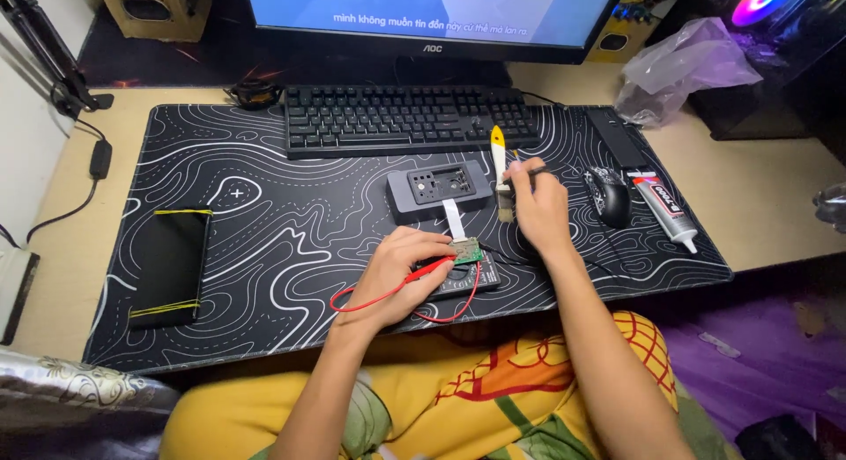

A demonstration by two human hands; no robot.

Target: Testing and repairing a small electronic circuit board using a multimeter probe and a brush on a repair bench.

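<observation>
Item: small green circuit board (466,249), near the front edge of the black patterned desk mat (264,248), about midway along it, resting over a dark flat unit (463,282). A white ribbon cable (451,217) ran from it to a grey housing (439,186) nearer the keyboard (401,118).

Left hand (401,270): fingers pressed together, pinching a red probe with red lead (388,293) against the board's edge.

Right hand (538,204): closed around a brush with yellow handle (500,165), bristles down beside the housing; a thin dark tool also seemed held, though this could not be told for certain.

Handling, as judged: board light, stiff, fragile; best taken by its edges, sparing the ribbon, which looked soft and easily creased.

Nearby: mouse (610,196) and glue tube (666,211) toward the right edge; a dark phone with yellow bands (169,266) toward the left.
</observation>
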